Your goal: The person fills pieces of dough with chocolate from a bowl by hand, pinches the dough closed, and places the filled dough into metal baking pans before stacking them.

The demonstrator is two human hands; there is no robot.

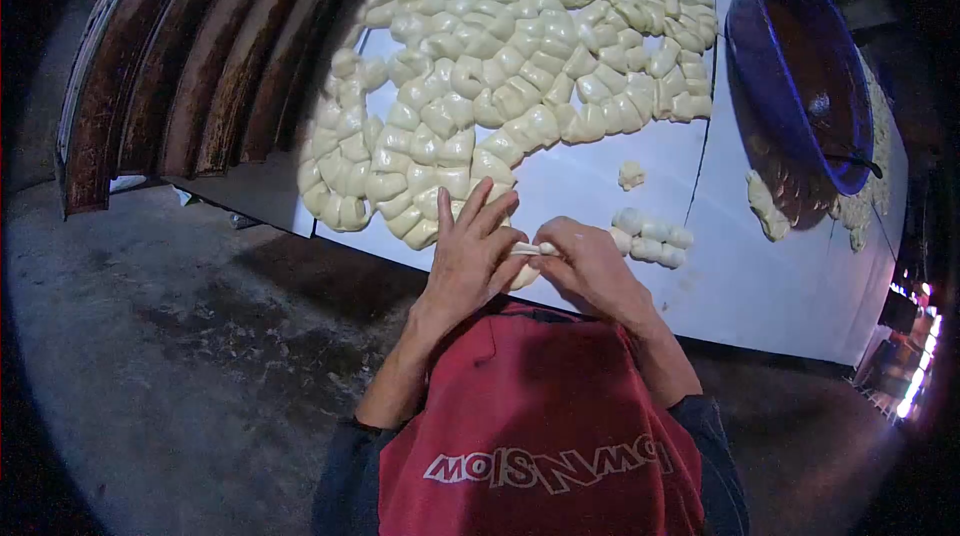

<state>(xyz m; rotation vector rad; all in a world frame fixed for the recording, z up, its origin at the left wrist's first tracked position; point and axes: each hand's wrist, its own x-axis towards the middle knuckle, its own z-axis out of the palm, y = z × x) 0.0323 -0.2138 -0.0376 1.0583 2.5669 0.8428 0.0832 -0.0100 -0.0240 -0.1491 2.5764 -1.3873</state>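
Near the front edge of the white table (570, 181), my two hands share a small stretched piece of pale dough (527, 249). My left hand (468, 251) pinches one end between thumb and finger, its other fingers raised and spread. At the opposite end, my right hand (592, 264) is closed, with curled fingers around the dough. Another bit of dough (524, 278) lies just below, between the hands. Right of my right hand sit several smooth, rounded dough pieces (652, 228) in short rows. A small dough lump (631, 175) rests alone farther back.
A large mass of glossy dough pieces (520, 46) covers the table's back and left. A purple basin (745, 31) stands tilted in view at the right, with dough scraps (766, 206) beside it. Rusty curved metal sheets (190, 76) are at the left, above the concrete floor (180, 336).
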